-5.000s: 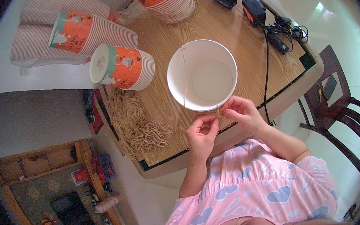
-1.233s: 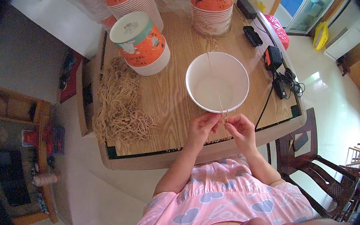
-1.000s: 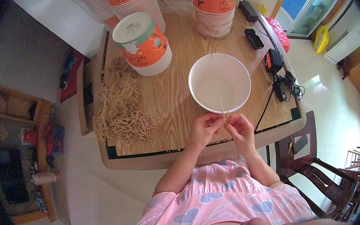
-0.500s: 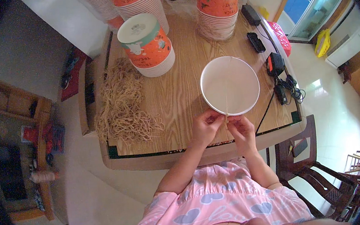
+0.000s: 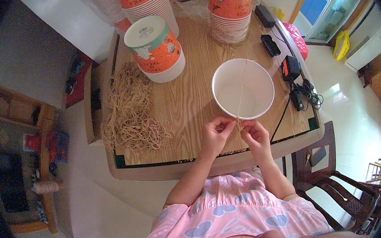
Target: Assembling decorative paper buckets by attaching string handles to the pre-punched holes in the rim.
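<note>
Left hand (image 5: 215, 135) and right hand (image 5: 255, 135) pinch thin tan rubber band (image 5: 242, 91) at 6 o'clock, stretched across round white paper bowl (image 5: 242, 88).

The top edge cuts off the cup stacks (image 5: 145, 1) (rubber band's (image 5: 241, 91) pinched end hidden).

From my remote view, the table (image 5: 188, 96) has a light wood-grain top with a dark edge strip and rounded corners. The floor (image 5: 351, 117) to the right is pale glossy tile reflecting daylight; to the left the floor is duller grey. A dark wooden chair (image 5: 339, 187) stands just beside the table's right near corner. A low wooden shelf unit (image 5: 22, 135) sits at the left. A white wall (image 5: 71, 25) runs behind the table. At upper right I see a glazed door (image 5: 331, 9) with bright light.
</note>
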Motion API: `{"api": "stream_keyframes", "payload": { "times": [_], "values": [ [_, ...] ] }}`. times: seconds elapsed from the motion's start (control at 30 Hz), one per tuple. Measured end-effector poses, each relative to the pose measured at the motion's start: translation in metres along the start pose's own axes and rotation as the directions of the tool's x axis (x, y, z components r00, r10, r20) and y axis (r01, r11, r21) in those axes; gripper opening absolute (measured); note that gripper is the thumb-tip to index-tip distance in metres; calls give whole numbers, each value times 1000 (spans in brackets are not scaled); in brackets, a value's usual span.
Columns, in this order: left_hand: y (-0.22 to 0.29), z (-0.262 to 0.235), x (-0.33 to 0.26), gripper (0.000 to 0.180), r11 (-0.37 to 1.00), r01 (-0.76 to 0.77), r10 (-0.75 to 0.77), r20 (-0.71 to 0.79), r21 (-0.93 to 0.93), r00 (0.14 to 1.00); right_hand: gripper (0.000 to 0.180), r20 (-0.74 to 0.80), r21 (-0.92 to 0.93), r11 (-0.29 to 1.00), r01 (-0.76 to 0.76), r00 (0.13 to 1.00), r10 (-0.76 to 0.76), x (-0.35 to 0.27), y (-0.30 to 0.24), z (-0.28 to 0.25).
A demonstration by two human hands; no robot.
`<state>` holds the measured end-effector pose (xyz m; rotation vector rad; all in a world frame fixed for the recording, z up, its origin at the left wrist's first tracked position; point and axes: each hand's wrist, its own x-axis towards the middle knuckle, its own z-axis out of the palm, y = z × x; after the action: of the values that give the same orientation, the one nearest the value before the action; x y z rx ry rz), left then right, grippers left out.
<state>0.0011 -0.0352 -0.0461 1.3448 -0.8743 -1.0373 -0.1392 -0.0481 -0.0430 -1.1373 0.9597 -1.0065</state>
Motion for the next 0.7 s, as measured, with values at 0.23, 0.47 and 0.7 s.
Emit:
{"api": "stream_keyframes", "payload": {
  "times": [0.23, 0.47, 0.7],
  "values": [
    [-3, 0, -7, 8, 993, -84, 80, 46, 86, 996, 16, -18, -46, 998, 53, 998, -54, 5, 7, 2],
    [-9, -2, -7, 7, 992, -113, 109, 73, 51, 991, 14, -50, -76, 997, 4, 999, -8, 7, 11, 3],
    [-5, -1, -5, 9, 987, -116, 112, 46, 110, 993, 9, -48, -80, 997, 21, 999, -25, 12, 8, 7]
  ]
}}
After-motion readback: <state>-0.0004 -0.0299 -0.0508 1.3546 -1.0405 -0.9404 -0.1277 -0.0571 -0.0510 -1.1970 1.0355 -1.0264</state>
